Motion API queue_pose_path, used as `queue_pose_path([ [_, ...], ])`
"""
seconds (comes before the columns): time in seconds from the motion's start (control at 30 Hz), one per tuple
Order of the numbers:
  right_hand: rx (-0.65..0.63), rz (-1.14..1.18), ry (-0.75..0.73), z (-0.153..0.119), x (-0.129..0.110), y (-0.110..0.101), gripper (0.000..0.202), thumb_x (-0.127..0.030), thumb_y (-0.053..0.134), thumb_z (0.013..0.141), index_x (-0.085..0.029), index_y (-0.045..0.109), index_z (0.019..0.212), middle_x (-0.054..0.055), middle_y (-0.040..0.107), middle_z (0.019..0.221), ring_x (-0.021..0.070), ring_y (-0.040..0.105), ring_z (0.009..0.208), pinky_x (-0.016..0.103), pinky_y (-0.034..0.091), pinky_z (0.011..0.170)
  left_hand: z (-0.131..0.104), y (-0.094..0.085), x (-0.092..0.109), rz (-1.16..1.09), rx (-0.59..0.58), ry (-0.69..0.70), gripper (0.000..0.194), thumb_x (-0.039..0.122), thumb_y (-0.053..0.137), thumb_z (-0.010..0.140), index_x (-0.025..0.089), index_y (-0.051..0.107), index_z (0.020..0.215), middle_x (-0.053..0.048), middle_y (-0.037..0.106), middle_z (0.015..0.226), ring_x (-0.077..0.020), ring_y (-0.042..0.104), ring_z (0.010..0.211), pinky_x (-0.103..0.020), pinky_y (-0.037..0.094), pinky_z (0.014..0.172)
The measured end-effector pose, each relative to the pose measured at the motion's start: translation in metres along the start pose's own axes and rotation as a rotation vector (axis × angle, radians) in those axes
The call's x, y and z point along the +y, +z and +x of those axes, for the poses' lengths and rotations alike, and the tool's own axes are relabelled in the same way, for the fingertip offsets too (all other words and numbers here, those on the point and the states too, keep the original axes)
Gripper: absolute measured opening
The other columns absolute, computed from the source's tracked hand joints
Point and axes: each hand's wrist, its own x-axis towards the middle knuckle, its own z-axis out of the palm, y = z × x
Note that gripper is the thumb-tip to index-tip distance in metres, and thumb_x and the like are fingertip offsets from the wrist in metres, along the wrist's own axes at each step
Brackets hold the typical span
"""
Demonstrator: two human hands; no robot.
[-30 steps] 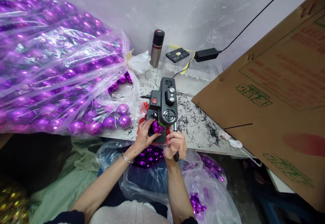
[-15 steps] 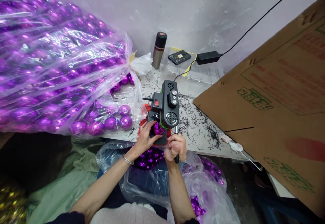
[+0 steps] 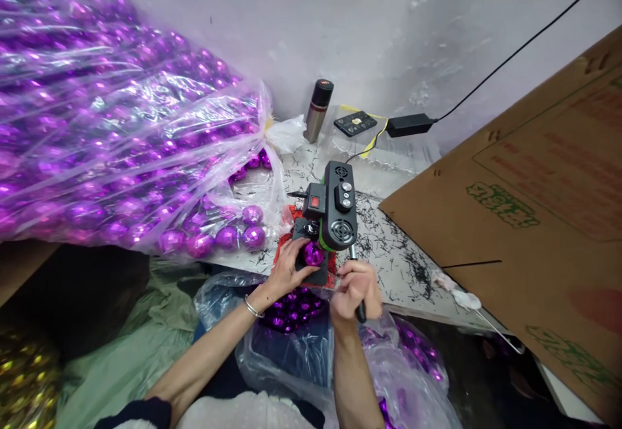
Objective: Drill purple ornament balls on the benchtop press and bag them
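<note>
Everything on the table [image 3: 401, 291] slides toward four o'clock in our view since the earlier frame — machine [image 3: 341, 202] included. Our left hand [image 3: 287, 272] curls thumb and fingers around the purple ball [image 3: 313, 254] at the machine's seven o'clock; our right hand [image 3: 357, 289] grips the black handle [image 3: 361, 313] — at five o'clock.

The ball [image 3: 313, 255] near the centre has a glossy, mirror-like faceted skin; the machine [image 3: 334, 212], a matt plastic-looking housing. The bag [image 3: 160, 98] at upper left is shiny, wrinkled plastic, the box [image 3: 529, 170] at right dull cardboard, the flask [image 3: 315, 122] smooth metal.
</note>
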Motion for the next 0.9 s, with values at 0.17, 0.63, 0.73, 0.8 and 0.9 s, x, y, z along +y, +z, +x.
queue_pose_path([
  [0.17,-0.072,-0.025,0.098,0.017,-0.015,-0.009,0.037,-0.016,0.051,0.111,-0.025,0.056,0.075,-0.002,0.058,0.067,0.0163,0.064,0.063,0.033,0.047,0.057,-0.045,-0.032,0.009,0.069,-0.093,0.204,0.064,0.041,0.075,0.105,0.022,0.05,0.161,-0.022,0.069,0.155,-0.0362,0.067,0.148,-0.064,0.053,0.127],
  [0.63,-0.045,-0.023,0.027,-0.006,-0.002,-0.003,0.035,-0.017,0.046,0.111,-0.024,0.055,0.078,-0.002,0.063,0.074,0.0146,0.064,0.064,0.032,0.05,0.059,0.181,-0.169,-0.054,0.459,0.153,-0.544,0.015,0.014,0.061,0.107,0.008,0.061,0.12,-0.024,0.072,0.137,-0.0456,0.057,0.152,-0.066,0.041,0.13],
  [0.73,-0.042,-0.022,0.017,-0.006,-0.002,-0.004,0.035,-0.018,0.047,0.111,-0.024,0.056,0.077,-0.002,0.063,0.073,0.0141,0.065,0.065,0.03,0.049,0.06,0.194,-0.172,-0.059,0.511,0.091,-0.641,0.014,0.015,0.071,0.104,0.011,0.058,0.109,-0.022,0.074,0.132,-0.0453,0.06,0.15,-0.062,0.042,0.128],
  [0.8,-0.046,-0.019,0.023,-0.006,-0.002,-0.004,0.036,-0.018,0.047,0.111,-0.024,0.057,0.077,-0.002,0.063,0.073,0.015,0.065,0.065,0.031,0.05,0.061,0.198,-0.173,-0.06,0.505,0.061,-0.687,0.021,0.015,0.077,0.098,0.011,0.059,0.11,-0.024,0.074,0.134,-0.0462,0.062,0.148,-0.063,0.043,0.127],
  [0.9,-0.052,-0.004,0.032,-0.006,-0.001,-0.004,0.035,-0.018,0.047,0.11,-0.025,0.058,0.077,-0.001,0.063,0.073,0.0163,0.065,0.064,0.033,0.05,0.061,0.194,-0.177,-0.053,0.393,0.062,-0.699,0.033,0.024,0.082,0.096,0.011,0.065,0.12,-0.024,0.076,0.133,-0.0438,0.07,0.137,-0.062,0.052,0.121],
])
